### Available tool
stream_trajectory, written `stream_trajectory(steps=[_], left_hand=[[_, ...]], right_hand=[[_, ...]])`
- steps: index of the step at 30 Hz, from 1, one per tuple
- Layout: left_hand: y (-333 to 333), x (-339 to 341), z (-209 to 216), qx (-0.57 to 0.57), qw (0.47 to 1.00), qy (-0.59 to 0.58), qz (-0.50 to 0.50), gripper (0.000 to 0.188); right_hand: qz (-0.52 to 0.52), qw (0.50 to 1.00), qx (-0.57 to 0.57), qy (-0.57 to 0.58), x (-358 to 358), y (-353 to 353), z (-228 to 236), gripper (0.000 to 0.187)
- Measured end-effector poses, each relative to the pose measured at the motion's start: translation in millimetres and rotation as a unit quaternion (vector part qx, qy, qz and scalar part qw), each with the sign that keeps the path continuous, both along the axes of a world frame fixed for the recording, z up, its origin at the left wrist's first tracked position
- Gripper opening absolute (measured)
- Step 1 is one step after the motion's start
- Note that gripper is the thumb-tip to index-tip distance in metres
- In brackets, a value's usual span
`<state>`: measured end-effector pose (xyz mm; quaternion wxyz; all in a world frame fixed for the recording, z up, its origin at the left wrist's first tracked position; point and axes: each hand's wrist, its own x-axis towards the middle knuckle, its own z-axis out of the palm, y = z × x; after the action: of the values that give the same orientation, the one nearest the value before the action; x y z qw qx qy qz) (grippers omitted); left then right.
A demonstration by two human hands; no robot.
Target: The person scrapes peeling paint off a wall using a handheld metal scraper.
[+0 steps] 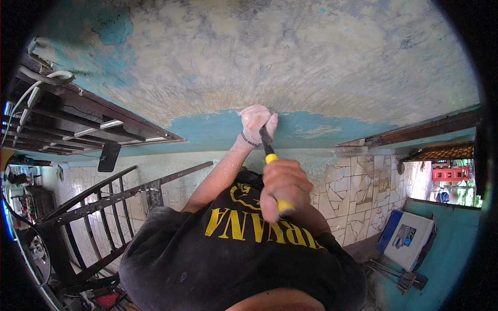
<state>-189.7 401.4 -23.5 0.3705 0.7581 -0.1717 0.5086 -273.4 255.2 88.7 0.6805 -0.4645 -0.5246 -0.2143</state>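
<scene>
My right hand (286,181), slightly blurred, is wrapped around a tool with a yellow-and-black handle (271,158). The dark upper end of this tool reaches up to my left hand (254,119), where its head is hidden. Whitened with dust or paste, my left hand is closed, its fingers curled against the wall at the border between turquoise paint (207,128) and a scraped, greyish patch (290,62). Whatever lies inside those left fingers is out of sight. White specks cover my left forearm, and a dark bracelet circles the wrist.
On the left are a dark barred window frame (88,116), a hanging dark flat panel (109,157) and a metal railing (111,199). At the right stand a white-and-blue box (407,238) and an opening with a red crate (450,173) beyond it. Broken-tile cladding (358,192) covers the background wall.
</scene>
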Motion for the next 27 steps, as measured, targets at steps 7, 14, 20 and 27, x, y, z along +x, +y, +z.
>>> stream_trajectory(steps=[7, 14, 20, 27], left_hand=[[1.8, 0.4, -28.3, -0.056, 0.998, -0.013, -0.01, 0.031], [2.1, -12.6, 12.2, -0.026, 0.999, -0.015, -0.028, 0.031], [2.2, 0.6, -1.7, -0.012, 0.998, -0.065, -0.019, 0.028], [3.5, -7.7, -12.5, -0.037, 0.998, -0.033, -0.027, 0.019]], right_hand=[[-0.002, 0.999, -0.035, -0.005, -2.1, 12.9, -18.1, 0.018], [0.008, 0.998, -0.061, -0.031, -14.3, 1.0, 12.3, 0.021], [0.005, 0.998, -0.011, -0.053, -11.5, 1.9, -10.7, 0.021], [-0.029, 0.997, -0.066, -0.021, -19.3, 17.7, 4.8, 0.019]])
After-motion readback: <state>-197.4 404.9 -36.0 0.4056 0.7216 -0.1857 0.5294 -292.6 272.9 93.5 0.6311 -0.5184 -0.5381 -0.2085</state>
